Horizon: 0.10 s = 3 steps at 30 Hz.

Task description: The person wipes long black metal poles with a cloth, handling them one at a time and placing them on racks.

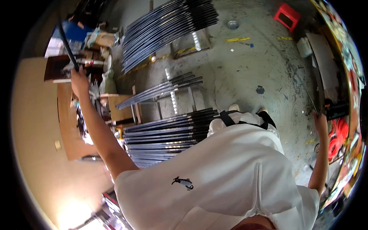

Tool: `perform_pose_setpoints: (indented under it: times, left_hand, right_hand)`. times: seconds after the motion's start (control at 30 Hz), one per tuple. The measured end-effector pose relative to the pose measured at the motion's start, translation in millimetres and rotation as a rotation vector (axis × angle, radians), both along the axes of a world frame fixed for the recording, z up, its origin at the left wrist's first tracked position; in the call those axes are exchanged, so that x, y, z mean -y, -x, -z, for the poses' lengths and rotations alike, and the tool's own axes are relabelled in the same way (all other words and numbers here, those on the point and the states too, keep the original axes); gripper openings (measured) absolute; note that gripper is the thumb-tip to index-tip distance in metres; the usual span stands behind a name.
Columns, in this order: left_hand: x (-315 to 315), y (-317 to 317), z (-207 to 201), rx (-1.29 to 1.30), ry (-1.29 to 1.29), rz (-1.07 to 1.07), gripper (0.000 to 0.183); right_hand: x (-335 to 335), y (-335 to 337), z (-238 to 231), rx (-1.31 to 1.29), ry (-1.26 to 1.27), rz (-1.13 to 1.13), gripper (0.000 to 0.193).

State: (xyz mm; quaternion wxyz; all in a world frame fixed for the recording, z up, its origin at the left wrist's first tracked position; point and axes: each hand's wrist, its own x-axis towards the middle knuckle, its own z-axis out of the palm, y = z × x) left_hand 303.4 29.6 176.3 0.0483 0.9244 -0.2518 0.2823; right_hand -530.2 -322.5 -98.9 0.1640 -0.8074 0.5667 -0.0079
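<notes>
My left hand (79, 82) is raised out to the left side, its fingers wrapped round a long dark rod (67, 45). The rod slants up and away toward the top left edge of the view. On the far right my right hand (319, 119) hangs low with its fingers closed round a thin dark stick (311, 100). That stick points up and to the left, and its exact kind is too small to tell. Between my arms, several long dark metal rods (161, 88) lie side by side on a low rack, with a thick row of similar rods (165, 134) nearer me.
A large stack of dark rods (165, 30) lies farther off. A red plastic stool (287, 17) stands at the far right. Coiled red hose (337, 140) lies beside a cluttered bench at the right. Boxes, bags and a wooden panel (71, 122) crowd the left. A metal bowl (233, 25) rests on the floor.
</notes>
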Motion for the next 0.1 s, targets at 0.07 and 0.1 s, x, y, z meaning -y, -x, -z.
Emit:
perform_pose_setpoints:
  times: [0.07, 0.1]
  left_hand:
    - [2, 17, -9, -0.047, 0.150, 0.136, 0.034]
    - [-13, 4, -8, -0.145, 0.246, 0.203, 0.037]
  right_hand:
    - [14, -42, -6, 0.121, -0.003, -0.083, 0.056]
    - [21, -50, -6, 0.115, -0.010, -0.120, 0.056]
